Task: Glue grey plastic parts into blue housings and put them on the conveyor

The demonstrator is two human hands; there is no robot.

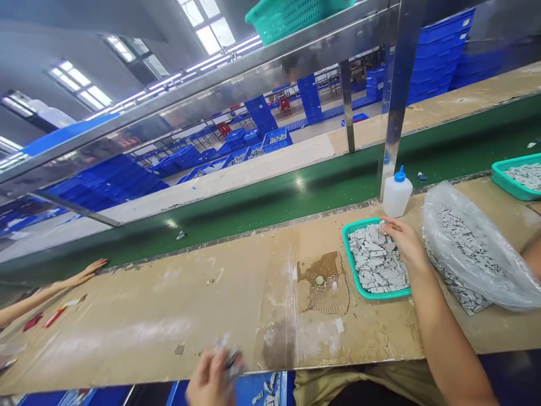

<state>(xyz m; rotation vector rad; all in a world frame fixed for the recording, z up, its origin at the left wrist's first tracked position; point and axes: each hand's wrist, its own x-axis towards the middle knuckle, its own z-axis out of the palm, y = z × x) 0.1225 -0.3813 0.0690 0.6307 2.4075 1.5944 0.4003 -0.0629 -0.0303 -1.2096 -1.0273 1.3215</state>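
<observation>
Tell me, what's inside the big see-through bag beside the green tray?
The clear plastic bag is full of small grey pieces, lying in a heap. You can see them through the cloudy plastic, but the ones deep in the pile are covered by the others, and the bag's folds blur the rest.

place: factory floor | shows: green conveyor belt (270, 206), stacked blue plastic crates (435, 59)
</observation>
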